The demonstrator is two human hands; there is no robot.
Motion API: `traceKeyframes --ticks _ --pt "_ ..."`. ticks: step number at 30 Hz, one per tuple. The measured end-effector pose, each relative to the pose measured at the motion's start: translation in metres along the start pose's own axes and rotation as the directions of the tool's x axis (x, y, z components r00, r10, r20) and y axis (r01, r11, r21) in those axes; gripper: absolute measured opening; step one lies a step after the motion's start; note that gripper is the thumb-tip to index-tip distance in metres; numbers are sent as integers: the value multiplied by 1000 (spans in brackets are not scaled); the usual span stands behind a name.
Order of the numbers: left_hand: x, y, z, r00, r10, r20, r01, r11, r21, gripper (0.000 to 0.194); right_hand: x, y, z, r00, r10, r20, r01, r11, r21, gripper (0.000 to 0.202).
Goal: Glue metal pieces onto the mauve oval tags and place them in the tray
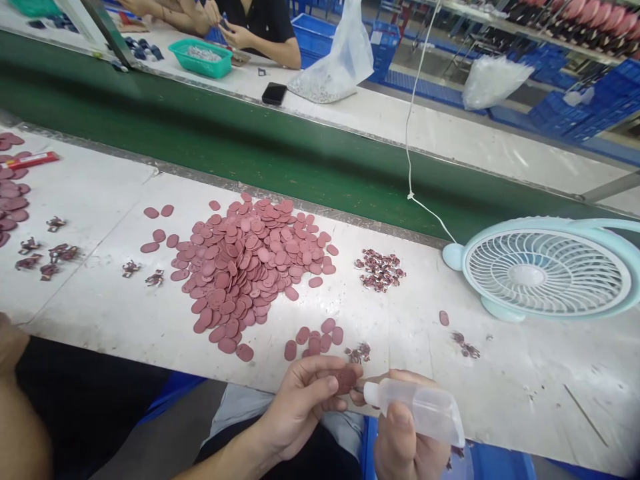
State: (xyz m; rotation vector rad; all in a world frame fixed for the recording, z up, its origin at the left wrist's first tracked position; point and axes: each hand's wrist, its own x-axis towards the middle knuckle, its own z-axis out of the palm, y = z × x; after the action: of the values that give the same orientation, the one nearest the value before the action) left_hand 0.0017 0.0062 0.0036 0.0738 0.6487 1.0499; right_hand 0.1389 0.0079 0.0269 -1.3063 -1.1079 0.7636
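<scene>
My left hand (305, 403) pinches a reddish-brown oval disc (346, 379) between thumb and fingers, just over the table's front edge. Wrapped around a translucent squeeze bottle (425, 407) with a white cap, my right hand (407, 440) tips its nozzle toward the disc. Whether the nozzle touches the disc I cannot tell. Several loose oval discs (315, 340) and a small cluster of shiny brown-and-silver pieces (359, 353) lie just beyond my left hand. Farther back spreads a large pile of the same discs (250, 260).
A light-blue fan (547, 267) lies at the right, its white cord (411, 133) rising. Small shiny parts (380, 270) sit mid-table, and a thin stick (585, 415) lies front right. At left is another person's arm (20, 407). Across the green divider (200, 133), a person handles small parts.
</scene>
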Motion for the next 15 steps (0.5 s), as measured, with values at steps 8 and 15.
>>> traceKeyframes --ticks 8,15 --pt "0 0 0 1000 1 18 -1 1000 1 20 2 -7 -2 998 22 54 -21 999 -35 24" --pt "0 4 -3 998 27 55 -26 1000 -16 15 45 15 -51 860 451 239 -476 542 693 33"
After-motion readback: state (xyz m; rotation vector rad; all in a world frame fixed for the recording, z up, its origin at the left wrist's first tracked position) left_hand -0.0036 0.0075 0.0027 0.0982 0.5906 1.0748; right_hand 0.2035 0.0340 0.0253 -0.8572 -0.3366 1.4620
